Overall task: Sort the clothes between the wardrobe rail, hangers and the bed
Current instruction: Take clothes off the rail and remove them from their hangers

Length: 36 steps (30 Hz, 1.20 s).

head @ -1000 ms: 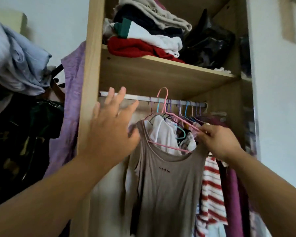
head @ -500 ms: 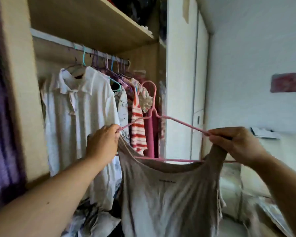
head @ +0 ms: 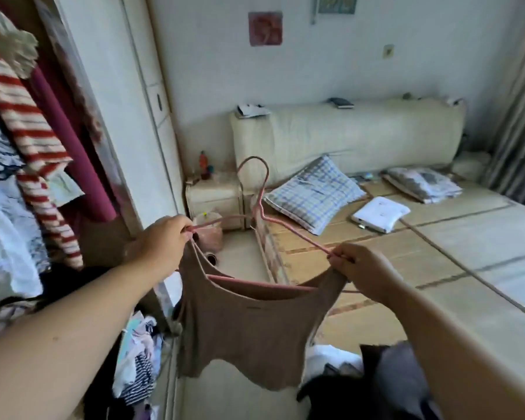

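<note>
- Head view, centre of the frame: you hold a pink hanger [head: 296,235] out in front of you, with a brown tank top [head: 246,338] hanging from it by its straps.
- Your left hand [head: 161,244] sits at centre left, its fingers curled and pinching the hanger's left end just above the top's left strap.
- Your right hand [head: 361,271] sits right of centre, fingers curled, pinching the hanger's right arm where the other strap lies.
- The hanger's hook points up and catches on nothing; the top's hem hangs free in the lower middle of the frame.
- Right half of the frame: the bed [head: 437,253] lies beyond your hands, with a checked pillow [head: 312,197] near its head, a second pillow [head: 422,183] further right and a flat white item [head: 381,216] between them.
- Left edge: a red-and-white striped garment [head: 28,131] hangs among other clothes in the wardrobe.
- Lower right: a dark heap of clothes [head: 376,386] lies below your right forearm.
- Centre, behind the hook: a small cream nightstand [head: 212,195] stands just beside the bed.
</note>
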Motion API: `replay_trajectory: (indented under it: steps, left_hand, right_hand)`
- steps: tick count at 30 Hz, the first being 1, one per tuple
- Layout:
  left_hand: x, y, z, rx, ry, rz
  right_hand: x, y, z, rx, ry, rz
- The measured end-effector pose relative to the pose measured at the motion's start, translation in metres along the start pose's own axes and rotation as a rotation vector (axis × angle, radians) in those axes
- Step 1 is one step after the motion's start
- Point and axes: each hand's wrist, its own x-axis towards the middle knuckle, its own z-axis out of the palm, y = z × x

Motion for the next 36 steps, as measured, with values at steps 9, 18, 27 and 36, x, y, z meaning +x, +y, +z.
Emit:
replay_trajectory:
  steps: [9,18,27,36]
  left_hand:
    - [-0.048,0.149,0.162,-0.085,-0.451,0.299]
    - [-0.074,0.31,0.302,-0.076,-0.72,0.49]
    - [-0.077,0.371,0.441,0.069,-0.871,0.468]
    - [-0.071,0.38,0.513,0.182,-0.991,0.321]
  right_hand:
    - [-0.176,0.16,-0.019,0.03,0.069,0.522]
    - [-0.262,0.299,-0.059,0.11,0.28,0.913]
    - [-0.239,0.436,-0.044,0.081,0.134,1.083]
    - [-0.202,0.509,-0.022,0.056,-0.043,1.136]
